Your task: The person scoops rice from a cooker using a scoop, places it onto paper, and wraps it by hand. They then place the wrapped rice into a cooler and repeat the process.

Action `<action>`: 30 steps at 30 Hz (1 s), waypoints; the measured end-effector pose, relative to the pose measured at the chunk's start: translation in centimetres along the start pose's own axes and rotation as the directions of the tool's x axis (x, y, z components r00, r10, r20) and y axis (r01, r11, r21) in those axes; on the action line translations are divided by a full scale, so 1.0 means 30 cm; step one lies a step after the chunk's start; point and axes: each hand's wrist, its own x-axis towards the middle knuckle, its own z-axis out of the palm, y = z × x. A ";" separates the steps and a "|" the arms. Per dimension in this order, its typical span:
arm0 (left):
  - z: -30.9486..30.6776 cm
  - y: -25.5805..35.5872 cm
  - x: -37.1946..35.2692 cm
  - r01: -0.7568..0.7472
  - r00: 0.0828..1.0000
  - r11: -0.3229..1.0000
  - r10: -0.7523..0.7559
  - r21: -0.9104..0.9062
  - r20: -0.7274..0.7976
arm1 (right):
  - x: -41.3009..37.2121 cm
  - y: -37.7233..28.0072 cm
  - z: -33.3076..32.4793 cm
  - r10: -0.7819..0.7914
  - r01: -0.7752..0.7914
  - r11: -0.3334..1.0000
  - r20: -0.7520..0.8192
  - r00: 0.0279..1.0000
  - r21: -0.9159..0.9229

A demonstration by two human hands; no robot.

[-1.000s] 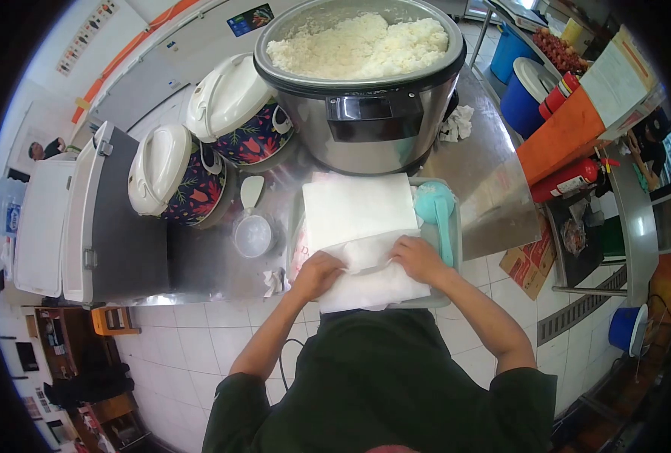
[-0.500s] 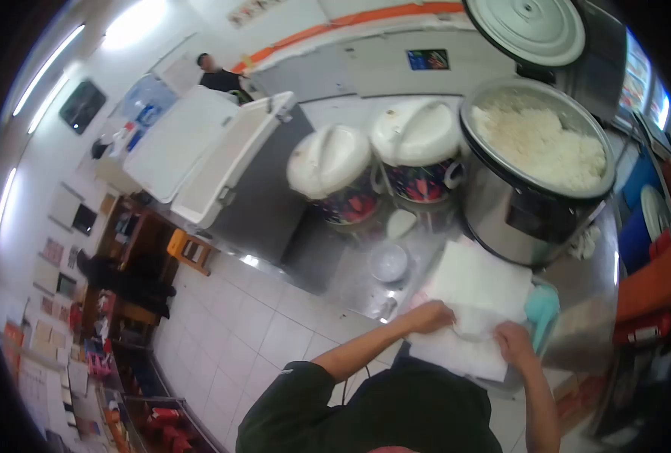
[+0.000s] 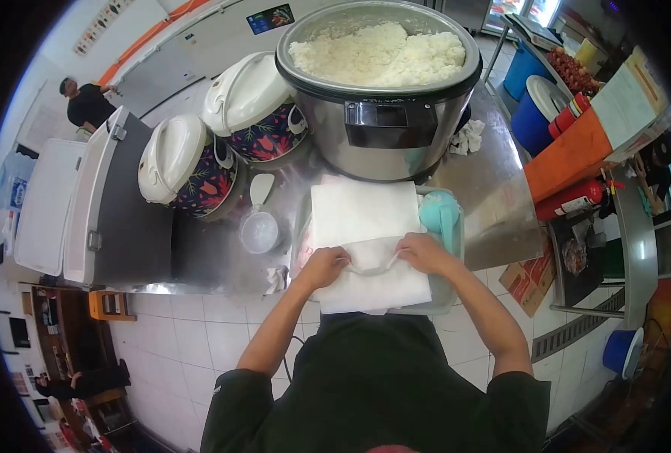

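Observation:
A pale, pleated face mask (image 3: 373,255) with thin loops at its ends is stretched between my two hands. My left hand (image 3: 328,266) is closed, its fingers pinching the loop at one end. At the other end, my right hand (image 3: 424,254) is closed on the mask in the same way. Beneath them lies a stack of white paper sheets (image 3: 366,208), resting over a light plastic tray (image 3: 445,302). A turquoise scoop (image 3: 441,213) lies in the tray, to the right of the sheets.
A large cooker full of rice (image 3: 384,57) stands behind the sheets. Left of it are two flowered food pots (image 3: 260,109). A clear cup (image 3: 260,232) and a white rice paddle (image 3: 261,189) sit nearby. An open cool box (image 3: 128,204) is at left; a fire extinguisher (image 3: 573,200) is at right.
My view has swung to the right and levelled, so the cooker and right-hand shelves show more fully. Both hands still hold the mask above the sheets.

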 end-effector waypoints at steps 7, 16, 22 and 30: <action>0.018 0.026 0.001 0.091 0.992 0.996 -0.092 -0.013 -0.081 | 0.064 -0.133 -0.046 0.394 -0.388 0.917 -0.049 0.918 0.092; 0.011 0.057 0.019 0.041 0.947 0.905 0.100 0.424 -0.305 | 0.061 -0.074 -0.005 0.043 -0.073 0.974 -0.138 0.990 -0.217; 0.031 0.014 0.012 0.046 0.969 0.961 0.023 0.272 -0.245 | 0.022 -0.054 0.068 -0.072 0.020 0.984 -0.293 0.953 -0.179; 0.063 -0.032 -0.014 -0.427 0.799 0.730 0.581 0.533 -0.155 | 0.009 -0.027 0.132 -0.340 0.176 0.902 -0.397 0.853 -0.394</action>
